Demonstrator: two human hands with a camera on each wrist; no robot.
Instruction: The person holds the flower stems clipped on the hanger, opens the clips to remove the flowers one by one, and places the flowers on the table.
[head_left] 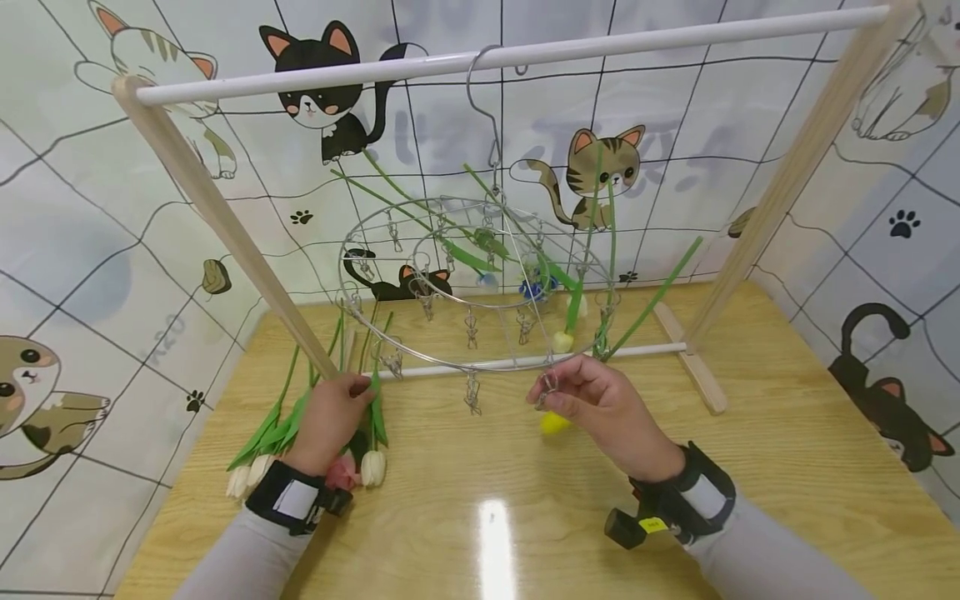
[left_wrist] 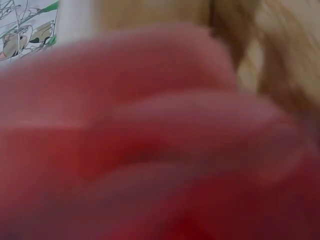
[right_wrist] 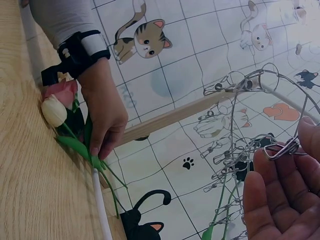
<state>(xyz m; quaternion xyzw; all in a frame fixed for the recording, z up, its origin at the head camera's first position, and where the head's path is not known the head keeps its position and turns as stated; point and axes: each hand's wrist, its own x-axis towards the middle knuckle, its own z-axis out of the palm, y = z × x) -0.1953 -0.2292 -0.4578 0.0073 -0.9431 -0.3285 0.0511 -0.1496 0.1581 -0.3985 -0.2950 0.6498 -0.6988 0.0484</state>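
Observation:
In the head view my right hand pinches a wire clip at the front of a round metal clip hanger. A yellow tulip shows just below those fingers, partly hidden by the hand. My left hand is at the left, over a bunch of flowers lying on the table. Its thumb and fingers pinch a green stem, seen in the right wrist view beside a white tulip and a pink flower. A blurred red surface fills most of the left wrist view.
The hanger hooks over the white bar of a wooden stand. Flowers hang from it heads down, including a blue flower and a pale yellow tulip. Several other clips dangle around the ring. A cat-patterned wall stands behind the table.

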